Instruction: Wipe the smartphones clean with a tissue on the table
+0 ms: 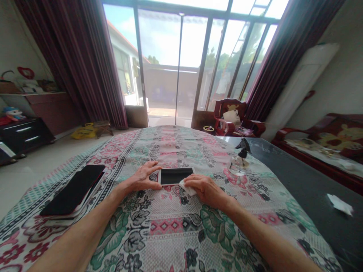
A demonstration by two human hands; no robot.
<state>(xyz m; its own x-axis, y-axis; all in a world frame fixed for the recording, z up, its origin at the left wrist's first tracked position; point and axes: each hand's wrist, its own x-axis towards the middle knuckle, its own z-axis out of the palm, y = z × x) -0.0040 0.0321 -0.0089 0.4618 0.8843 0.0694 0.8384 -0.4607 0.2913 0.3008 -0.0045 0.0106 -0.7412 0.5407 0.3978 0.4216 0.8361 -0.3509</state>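
Note:
A smartphone (174, 176) with a white frame and a dark screen lies sideways on the patterned tablecloth (181, 211). My left hand (143, 176) grips its left end, thumb at the near corner and fingers at the far one. Bunched in the fingers of my right hand (202, 187) is a white tissue (187, 187), which touches the phone's near right part. The right fingers cover that end of the screen. Beyond my right hand stands a clear spray bottle (238, 165) with a black nozzle.
At left on the cloth lies a stack of books or papers (82, 207) under a black flat case (75, 189). A crumpled white paper (340, 204) rests on the dark surface (292, 170) at right. Wooden chairs and glass doors (176, 75) stand farther back.

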